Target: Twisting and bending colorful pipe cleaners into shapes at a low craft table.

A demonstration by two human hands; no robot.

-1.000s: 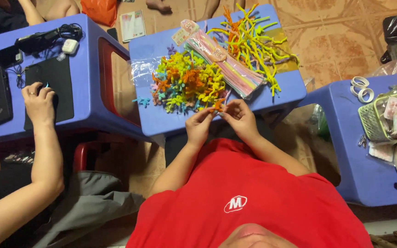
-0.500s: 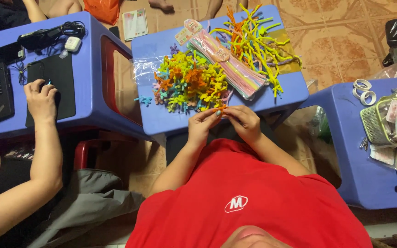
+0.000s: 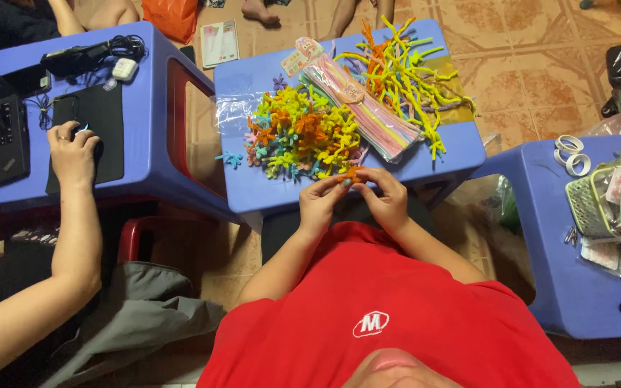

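Pinching a small orange pipe-cleaner piece [image 3: 351, 174] between your left hand [image 3: 323, 203] and right hand [image 3: 389, 199] at mid-frame, you've a finished pile of twisted figures [image 3: 300, 136] above, with loose pipe cleaners [image 3: 404, 72] upper right left unworked.

fuzzy pipe-cleaner pile [image 3: 303, 140] (soft, matt); glossy clear plastic wrap [image 3: 233, 113]; smooth blue plastic stool [image 3: 267, 190]; glazed floor tiles [image 3: 533, 72].

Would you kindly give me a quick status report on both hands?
Left hand and right hand together pinching a small orange pipe-cleaner piece. Pile of colourful pipe-cleaner figures just ahead on blue stool. Nothing blocking.
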